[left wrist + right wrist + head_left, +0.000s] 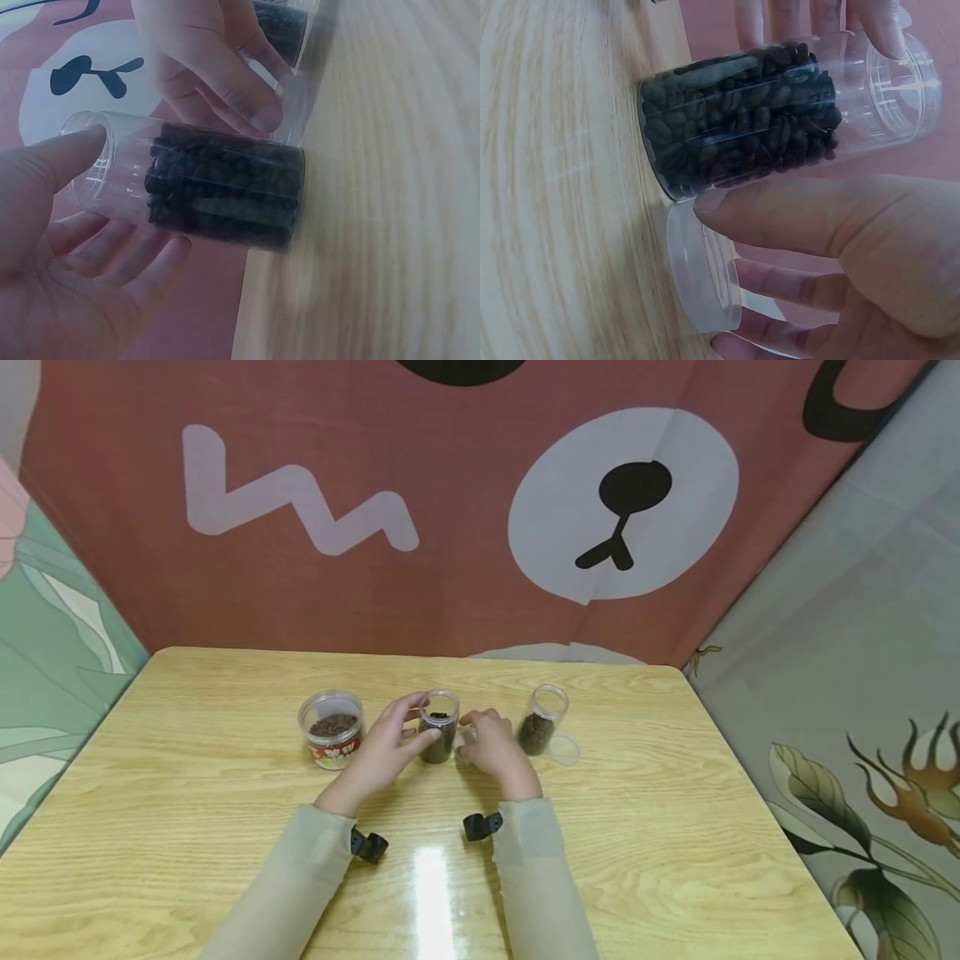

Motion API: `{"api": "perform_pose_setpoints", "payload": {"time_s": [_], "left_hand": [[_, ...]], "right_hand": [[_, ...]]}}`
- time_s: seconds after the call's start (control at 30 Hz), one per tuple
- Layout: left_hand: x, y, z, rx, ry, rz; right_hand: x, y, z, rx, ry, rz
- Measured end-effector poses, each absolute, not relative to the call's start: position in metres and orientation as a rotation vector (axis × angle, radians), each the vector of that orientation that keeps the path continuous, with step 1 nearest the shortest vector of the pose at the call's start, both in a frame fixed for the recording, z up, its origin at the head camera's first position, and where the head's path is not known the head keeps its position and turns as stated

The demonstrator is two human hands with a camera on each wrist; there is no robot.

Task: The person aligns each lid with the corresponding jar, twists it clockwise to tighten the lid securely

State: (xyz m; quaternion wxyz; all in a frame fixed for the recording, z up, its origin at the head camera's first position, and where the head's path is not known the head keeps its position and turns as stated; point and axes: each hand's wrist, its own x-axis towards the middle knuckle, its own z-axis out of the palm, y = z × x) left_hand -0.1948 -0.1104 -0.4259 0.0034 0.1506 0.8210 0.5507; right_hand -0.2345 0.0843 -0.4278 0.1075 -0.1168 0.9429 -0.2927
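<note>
A clear jar (437, 745) of dark coffee beans (742, 116) stands upright on the table without a lid. My left hand (384, 750) holds it from the left, the thumb on its neck and the fingers round the far side. Just right of the jar, my right hand (497, 750) has its thumb and fingers about a translucent round lid (694, 262), which lies on the table at the jar's foot. In the head view that hand hides most of the lid.
To the left stands a wide open tub (333, 753) with brown bits inside and a colourful label. On the right is a second lidless jar (537, 733), partly filled with brown pieces, beside another clear lid (564, 749). Printed cloth (465, 593) hangs behind the wooden table (660, 827).
</note>
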Motion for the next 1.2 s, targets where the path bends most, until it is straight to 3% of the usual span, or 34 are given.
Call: {"api": "perform_pose_setpoints", "payload": {"time_s": [1.2], "left_hand": [[-0.1920, -0.1145, -0.4305, 0.510, 2.579, 1.706]], "right_hand": [[-0.2363, 0.0853, -0.4278, -0.392, 2.812, -0.876]]}}
